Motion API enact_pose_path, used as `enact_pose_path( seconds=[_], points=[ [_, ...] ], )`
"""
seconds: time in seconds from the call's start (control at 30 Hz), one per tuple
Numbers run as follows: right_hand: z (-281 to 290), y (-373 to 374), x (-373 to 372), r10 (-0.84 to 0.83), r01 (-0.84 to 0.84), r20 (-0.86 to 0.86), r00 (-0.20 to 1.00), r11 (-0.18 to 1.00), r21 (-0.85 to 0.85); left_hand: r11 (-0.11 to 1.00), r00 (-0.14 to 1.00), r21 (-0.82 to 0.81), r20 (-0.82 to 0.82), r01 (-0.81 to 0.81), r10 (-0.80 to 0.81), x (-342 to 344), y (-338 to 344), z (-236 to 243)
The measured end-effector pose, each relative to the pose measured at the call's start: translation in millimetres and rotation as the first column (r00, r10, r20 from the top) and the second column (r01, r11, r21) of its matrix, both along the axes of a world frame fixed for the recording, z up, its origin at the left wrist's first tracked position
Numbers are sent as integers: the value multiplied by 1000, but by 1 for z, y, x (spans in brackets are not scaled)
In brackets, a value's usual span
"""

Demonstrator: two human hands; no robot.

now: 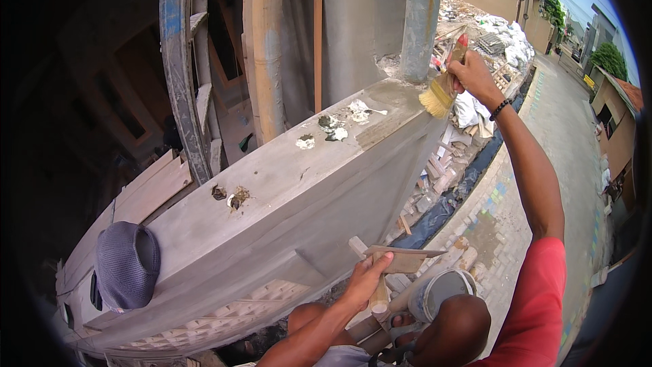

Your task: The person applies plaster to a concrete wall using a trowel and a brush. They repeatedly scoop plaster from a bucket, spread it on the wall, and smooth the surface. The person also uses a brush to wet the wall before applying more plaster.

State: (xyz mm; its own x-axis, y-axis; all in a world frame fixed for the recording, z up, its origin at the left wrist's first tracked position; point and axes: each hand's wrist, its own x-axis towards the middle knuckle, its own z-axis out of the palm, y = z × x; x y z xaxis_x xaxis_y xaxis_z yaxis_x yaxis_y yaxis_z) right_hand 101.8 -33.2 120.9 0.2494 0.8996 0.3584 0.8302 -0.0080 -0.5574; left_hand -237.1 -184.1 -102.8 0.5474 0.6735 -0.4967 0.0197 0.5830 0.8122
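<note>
My right hand (473, 76) is raised at the upper right, fingers closed round the handle of a wide paintbrush (437, 98). The brush has a red-tipped handle and pale yellow bristles that point down by the far end of a grey plastered wall ledge (272, 177). Whether the bristles touch the ledge, I cannot tell. Low in the middle, my left hand (367, 281) grips a flat plastering trowel (407, 259), its blade roughly level and apart from the wall face. Below the trowel stands a bucket (422, 299) with grey contents, between my legs.
White and dark splotches (333, 128) mark the ledge top. A grey mesh cap (127, 265) sits at its near left end. Upright poles (263, 61) and a metal post (421, 20) rise behind. Rubble (441, 170) and a ditch (468, 187) border the paved road (567, 163) at right.
</note>
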Motion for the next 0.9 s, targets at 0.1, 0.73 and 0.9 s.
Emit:
enact_pose_path(
  seconds=[0.1,0.73,0.9],
  points=[
    [8,-23,32,-451,280,379,808,860,425,1000,1000,14,11,-2,2,-4,1,3],
    [2,-15,-46,-67,-12,339,938,974,225,998,998,-48,59,-27,30,-9,4,9],
    [38,-39,-55,64,-81,85,994,972,220,999,998,-36,64,-25,27,-9,10,9]
  ],
)
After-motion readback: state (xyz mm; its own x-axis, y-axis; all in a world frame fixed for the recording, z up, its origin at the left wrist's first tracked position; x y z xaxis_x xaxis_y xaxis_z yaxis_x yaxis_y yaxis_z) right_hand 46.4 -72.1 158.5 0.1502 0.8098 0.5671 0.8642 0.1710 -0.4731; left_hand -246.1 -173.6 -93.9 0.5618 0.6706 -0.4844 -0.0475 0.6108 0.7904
